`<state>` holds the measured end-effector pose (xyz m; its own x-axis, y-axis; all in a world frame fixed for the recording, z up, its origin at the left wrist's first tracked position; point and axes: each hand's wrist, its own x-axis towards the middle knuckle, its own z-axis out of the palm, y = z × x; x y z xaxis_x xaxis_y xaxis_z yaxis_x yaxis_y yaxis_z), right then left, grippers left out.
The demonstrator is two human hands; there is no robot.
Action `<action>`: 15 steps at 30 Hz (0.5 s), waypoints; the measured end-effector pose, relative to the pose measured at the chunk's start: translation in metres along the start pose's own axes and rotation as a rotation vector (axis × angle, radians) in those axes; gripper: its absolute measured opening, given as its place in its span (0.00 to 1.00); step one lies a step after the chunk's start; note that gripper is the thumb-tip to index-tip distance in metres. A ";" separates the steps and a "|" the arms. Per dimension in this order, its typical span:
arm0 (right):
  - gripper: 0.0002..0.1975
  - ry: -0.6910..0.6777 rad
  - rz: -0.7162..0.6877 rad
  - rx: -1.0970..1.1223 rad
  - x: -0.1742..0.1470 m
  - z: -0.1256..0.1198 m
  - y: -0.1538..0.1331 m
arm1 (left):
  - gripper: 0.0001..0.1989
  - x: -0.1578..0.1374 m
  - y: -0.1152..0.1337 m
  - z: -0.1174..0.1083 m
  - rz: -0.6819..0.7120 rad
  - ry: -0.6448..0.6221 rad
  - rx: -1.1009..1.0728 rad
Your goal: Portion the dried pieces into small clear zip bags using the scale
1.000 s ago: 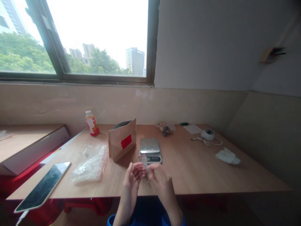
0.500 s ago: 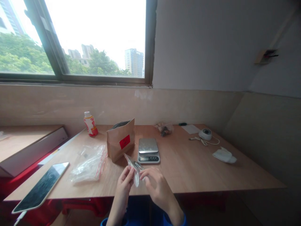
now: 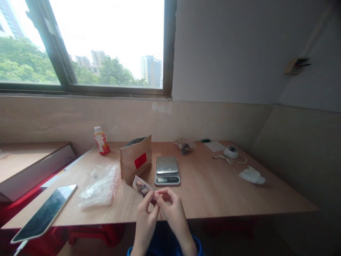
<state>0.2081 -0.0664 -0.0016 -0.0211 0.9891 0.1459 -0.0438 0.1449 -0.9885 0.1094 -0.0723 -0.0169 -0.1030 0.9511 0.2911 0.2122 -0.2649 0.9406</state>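
A small clear zip bag (image 3: 140,185) with dark pieces inside hangs from my fingers near the table's front edge. My left hand (image 3: 147,209) pinches its upper edge, and my right hand (image 3: 170,205) pinches the same edge right beside it, fingertips touching. What the pieces in the bag are, I cannot make out. Just beyond the hands stands a digital kitchen scale (image 3: 167,171) with a bare metal plate. An open brown kraft paper pouch (image 3: 135,160) with a red label stands upright to the scale's left.
Flat clear zip bags (image 3: 98,188) and a phone (image 3: 45,213) on a cable lie at the left. A drink bottle (image 3: 101,141) stands behind them. Along the back are a filled plastic bag (image 3: 185,146), paper (image 3: 214,146) and a white dome camera (image 3: 231,152); a crumpled white item (image 3: 252,175) lies right.
My hands have come together at the bag's edge; before, the left held it while the right fingers were at its open side. The bag now tilts left, its dark contents showing.
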 end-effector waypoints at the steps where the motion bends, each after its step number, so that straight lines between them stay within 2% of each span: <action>1: 0.15 -0.014 -0.003 0.020 0.000 -0.001 -0.001 | 0.09 0.000 0.000 -0.001 0.004 -0.002 0.004; 6: 0.14 0.014 -0.041 0.063 -0.001 -0.002 -0.006 | 0.14 0.000 0.000 0.000 0.018 -0.007 -0.014; 15: 0.14 0.260 -0.053 0.060 -0.009 0.006 -0.004 | 0.18 -0.002 0.008 0.007 -0.093 -0.059 -0.221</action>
<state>0.2020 -0.0764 0.0014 0.2395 0.9550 0.1750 -0.0970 0.2029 -0.9744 0.1181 -0.0747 -0.0114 -0.0543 0.9790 0.1965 -0.0135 -0.1975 0.9802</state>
